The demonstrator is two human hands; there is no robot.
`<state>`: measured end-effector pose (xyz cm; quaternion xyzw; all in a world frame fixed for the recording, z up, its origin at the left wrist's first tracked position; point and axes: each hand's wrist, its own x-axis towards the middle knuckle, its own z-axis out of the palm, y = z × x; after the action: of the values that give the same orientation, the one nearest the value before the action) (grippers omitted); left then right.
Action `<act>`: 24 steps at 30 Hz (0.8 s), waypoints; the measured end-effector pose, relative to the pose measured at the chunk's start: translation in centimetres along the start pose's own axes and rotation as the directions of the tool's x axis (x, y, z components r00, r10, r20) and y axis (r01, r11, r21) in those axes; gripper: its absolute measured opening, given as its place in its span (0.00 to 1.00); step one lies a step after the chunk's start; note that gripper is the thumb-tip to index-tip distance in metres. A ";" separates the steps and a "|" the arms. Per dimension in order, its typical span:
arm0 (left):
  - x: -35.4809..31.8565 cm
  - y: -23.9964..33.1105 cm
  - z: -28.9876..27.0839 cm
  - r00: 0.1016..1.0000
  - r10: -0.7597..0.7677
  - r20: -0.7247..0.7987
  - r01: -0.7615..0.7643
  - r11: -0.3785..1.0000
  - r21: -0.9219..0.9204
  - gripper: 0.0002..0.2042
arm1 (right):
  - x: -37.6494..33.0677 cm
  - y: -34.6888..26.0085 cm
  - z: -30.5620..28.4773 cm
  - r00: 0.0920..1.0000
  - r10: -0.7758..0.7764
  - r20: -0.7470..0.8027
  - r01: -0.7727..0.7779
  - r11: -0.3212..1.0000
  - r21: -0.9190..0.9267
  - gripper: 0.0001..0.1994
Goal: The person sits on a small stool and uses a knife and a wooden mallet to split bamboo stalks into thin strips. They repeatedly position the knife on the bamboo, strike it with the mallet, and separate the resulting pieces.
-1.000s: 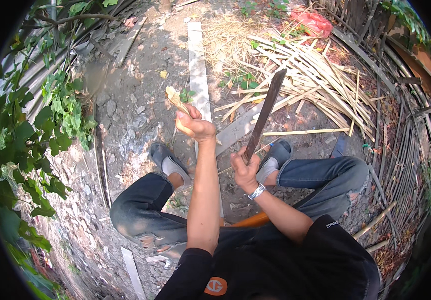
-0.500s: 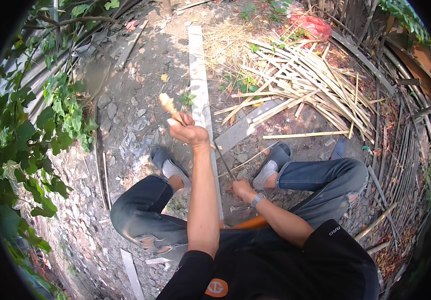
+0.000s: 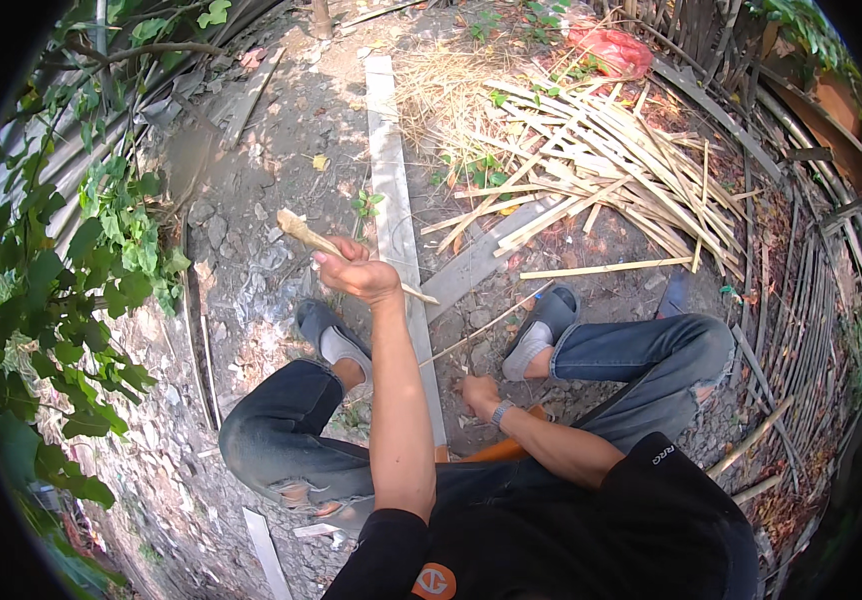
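Observation:
My left hand [image 3: 359, 275] is closed around a pale wooden stick [image 3: 303, 233], held above the ground between my knees. Its thicker end points up and left; the thin tip shows to the right of my wrist. Lower and to the right, my right hand [image 3: 482, 396] is a closed fist near my right foot. The long thin dark tool it gripped half a second ago barely shows now. A thin pale strip [image 3: 491, 325] lies slanting on the ground between both hands.
Ahead to the right lies a pile of split pale sticks [image 3: 611, 160], beside straw-like shavings [image 3: 441, 90] and a red plastic bag [image 3: 613, 50]. A long grey board [image 3: 388, 150] runs away from me, with another board [image 3: 486, 255] slanting off it. Leafy vines [image 3: 61, 300] hang at left.
The wooden stick has turned in my left hand to a flatter slant, and that hand has shifted slightly left. My right hand has dropped a little; its dark tool no longer shows clearly.

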<state>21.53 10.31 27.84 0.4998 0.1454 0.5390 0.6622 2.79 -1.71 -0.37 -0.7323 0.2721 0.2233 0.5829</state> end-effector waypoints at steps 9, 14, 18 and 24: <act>5.3 -0.9 -3.9 0.959 -0.047 -0.280 0.049 0.999 -0.001 0.29 | -11.7 -28.1 -10.0 0.805 -0.532 -0.264 0.495 0.356 0.793 0.15; 5.8 -0.5 -4.8 0.926 0.001 -0.377 0.000 1.000 0.001 0.27 | -24.1 -36.0 -15.8 0.454 -0.603 -0.656 0.617 -0.318 0.720 0.17; 5.3 -1.3 -3.4 0.959 -0.036 -0.281 0.024 0.999 -0.047 0.26 | -30.2 -37.7 -15.9 0.374 -0.467 -0.801 0.696 -0.429 0.576 0.19; 5.6 -1.2 -4.0 0.961 -0.077 -0.266 0.062 0.996 -0.065 0.27 | -32.5 -34.3 -14.3 0.761 -0.433 -0.482 0.319 -0.397 0.860 0.19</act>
<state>21.42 17.28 26.93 0.3981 0.2359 0.5819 0.6687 1.07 -5.29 48.81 -0.0421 0.0461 -0.2579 0.9642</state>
